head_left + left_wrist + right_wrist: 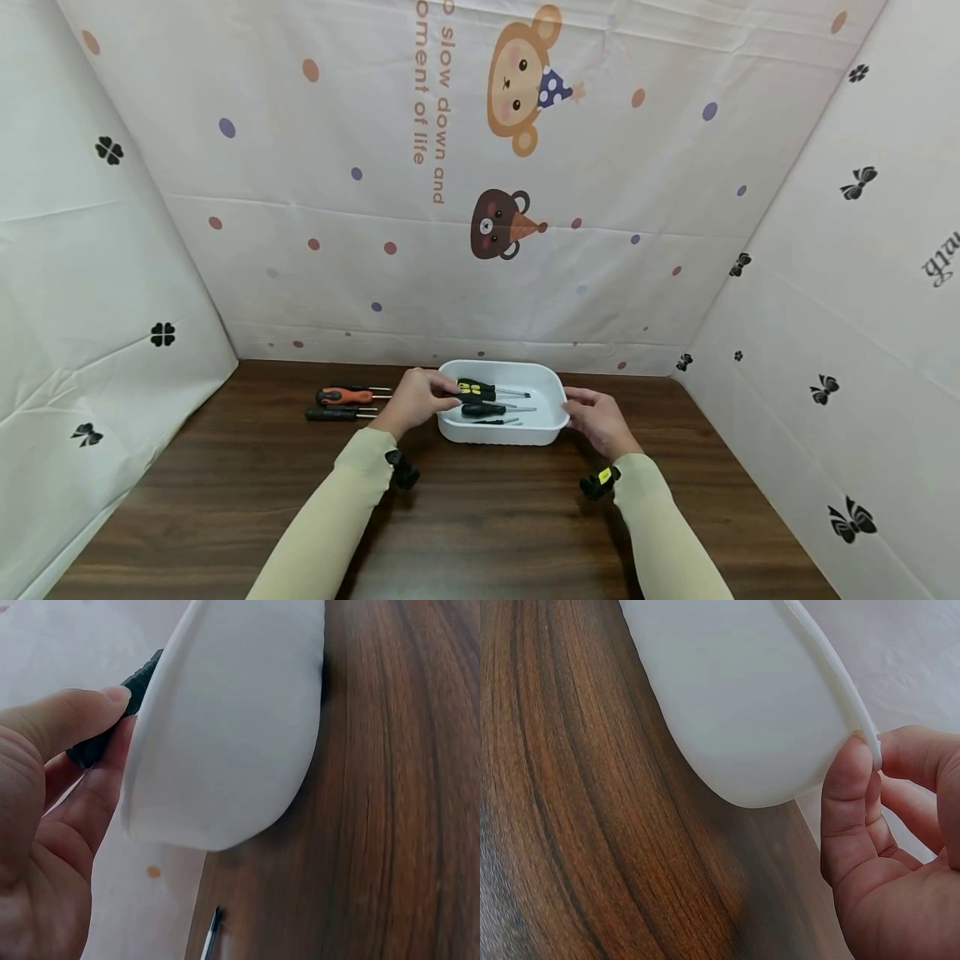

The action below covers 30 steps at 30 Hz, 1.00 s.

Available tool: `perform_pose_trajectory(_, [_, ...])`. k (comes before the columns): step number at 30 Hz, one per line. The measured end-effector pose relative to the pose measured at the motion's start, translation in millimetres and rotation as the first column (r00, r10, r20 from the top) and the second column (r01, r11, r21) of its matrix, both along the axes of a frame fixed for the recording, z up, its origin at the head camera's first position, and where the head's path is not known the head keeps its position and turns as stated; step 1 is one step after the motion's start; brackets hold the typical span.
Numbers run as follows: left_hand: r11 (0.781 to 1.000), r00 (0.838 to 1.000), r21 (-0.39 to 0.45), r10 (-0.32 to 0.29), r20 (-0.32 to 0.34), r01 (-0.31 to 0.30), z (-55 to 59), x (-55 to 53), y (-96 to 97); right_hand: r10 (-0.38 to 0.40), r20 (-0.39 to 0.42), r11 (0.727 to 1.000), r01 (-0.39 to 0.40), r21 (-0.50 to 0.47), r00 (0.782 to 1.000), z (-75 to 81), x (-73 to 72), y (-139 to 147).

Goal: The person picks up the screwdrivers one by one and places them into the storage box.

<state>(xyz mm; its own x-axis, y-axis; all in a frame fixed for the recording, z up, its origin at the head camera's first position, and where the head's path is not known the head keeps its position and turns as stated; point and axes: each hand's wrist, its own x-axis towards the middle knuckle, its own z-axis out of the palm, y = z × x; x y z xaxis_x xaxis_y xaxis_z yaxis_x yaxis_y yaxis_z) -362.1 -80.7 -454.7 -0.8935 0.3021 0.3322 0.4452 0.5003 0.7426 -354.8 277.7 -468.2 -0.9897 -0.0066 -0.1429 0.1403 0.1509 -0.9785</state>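
At the left end of the white plastic tray (498, 436), my left hand (415, 402) pinches the black handle of a screwdriver (142, 684) between thumb and fingers, right over the rim. The rim hides the rest of that screwdriver in the left wrist view. My right hand (597, 419) grips the tray's right end, thumb outside and fingers over the rim (832, 664). Inside the tray lie several screwdrivers, among them a black-and-yellow one (474, 387) and a black one (483, 410), their shafts pointing right.
Left of the tray, an orange-and-black screwdriver (337, 395) and black-handled ones (332, 414) lie on the brown wooden table (495, 517). A patterned white cloth (420, 283) rises behind the table, with more cloth along both sides.
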Motion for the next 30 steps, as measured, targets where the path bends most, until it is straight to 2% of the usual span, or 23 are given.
perform_pose_trajectory(13, [0.994,0.998,-0.103,-0.036,-0.05,0.03,1.9,-9.3,28.4,-0.005,-0.011,1.0,0.005,-0.001,1.0,-2.9,-1.3,0])
perform_pose_trajectory(20, [0.988,1.0,-0.152,-0.016,-0.008,0.014,1.8,-12.5,36.9,-0.007,0.0,1.0,0.007,-0.01,1.0,-2.7,-0.8,-1])
perform_pose_trajectory(26, [0.973,1.0,-0.232,0.002,0.018,0.002,5.5,-14.2,44.9,-0.004,0.004,1.0,0.004,-0.008,1.0,-0.5,-0.1,0])
perform_pose_trajectory(30, [0.961,0.998,-0.277,-0.007,0.057,0.023,6.6,-14.4,48.4,-0.001,0.004,1.0,0.001,-0.004,1.0,0.1,0.1,0])
